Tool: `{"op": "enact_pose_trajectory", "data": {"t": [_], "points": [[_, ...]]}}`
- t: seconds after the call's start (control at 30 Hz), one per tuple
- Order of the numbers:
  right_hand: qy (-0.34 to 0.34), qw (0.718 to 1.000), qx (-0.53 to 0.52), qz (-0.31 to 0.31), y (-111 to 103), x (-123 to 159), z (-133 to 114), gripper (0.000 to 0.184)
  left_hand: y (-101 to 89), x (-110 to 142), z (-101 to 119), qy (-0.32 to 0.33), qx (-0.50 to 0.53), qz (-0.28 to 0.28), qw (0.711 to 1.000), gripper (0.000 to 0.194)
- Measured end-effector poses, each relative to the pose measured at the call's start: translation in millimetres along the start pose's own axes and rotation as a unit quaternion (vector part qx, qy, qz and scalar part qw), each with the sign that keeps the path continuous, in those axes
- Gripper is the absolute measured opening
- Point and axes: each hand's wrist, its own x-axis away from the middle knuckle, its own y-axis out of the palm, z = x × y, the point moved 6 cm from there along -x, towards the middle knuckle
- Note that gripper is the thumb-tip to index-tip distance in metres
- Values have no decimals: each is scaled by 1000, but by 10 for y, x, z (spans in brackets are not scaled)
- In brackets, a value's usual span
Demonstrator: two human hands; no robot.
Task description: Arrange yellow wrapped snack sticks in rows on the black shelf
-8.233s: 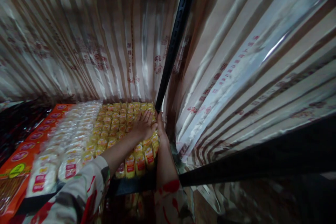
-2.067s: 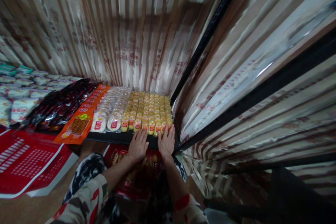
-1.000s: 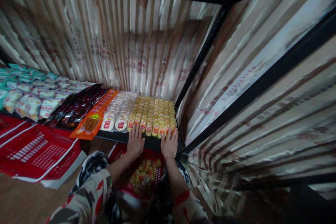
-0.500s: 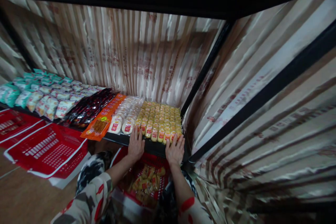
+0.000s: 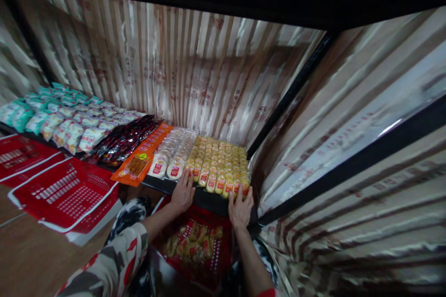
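Rows of small yellow packaged cakes (image 5: 219,163) with red labels lie at the right end of a dark shelf (image 5: 163,186). My left hand (image 5: 183,193) rests its stretched fingers against the front of the left rows. At the right corner, my right hand (image 5: 240,208) has its fingers spread against the front packs. Neither hand grips anything. White round packaged cakes (image 5: 174,152) lie just left of the yellow ones. Below the shelf, between my legs, a red basket (image 5: 223,228) holds several yellow wrapped packs (image 5: 197,243).
Further left on the shelf are an orange snack bag (image 5: 141,158), dark shiny packets (image 5: 128,139) and white-and-green packets (image 5: 69,116). Another red basket (image 5: 66,195) with white handles stands on the floor. Striped sheeting (image 5: 195,74) and a black post (image 5: 278,106) bound the shelf.
The view has shifted slightly, so the shelf sits a little further right in it. Both hands stay at the front of the yellow rows, the right one slightly lower.
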Motion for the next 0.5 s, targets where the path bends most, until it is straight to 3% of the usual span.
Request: {"op": "enact_pose_trajectory", "data": {"t": [0.23, 0.37, 0.43, 0.5], "points": [[-91, 996, 15, -19, -20, -23, -5, 52, -120, -24, -23, -10, 21, 18, 1000, 41], [-51, 998, 1, 23, -185, -10, -51, 55, -211, -95, -72, -3, 26, 21, 999, 41], [-35, 999, -18, 37, -287, -23, -170, 57, -280, -169, -159, -20, 14, 33, 999, 39], [-68, 996, -46, 21, -347, -82, -420, 56, -347, -249, -283, -50, -4, 52, 997, 39]]}}
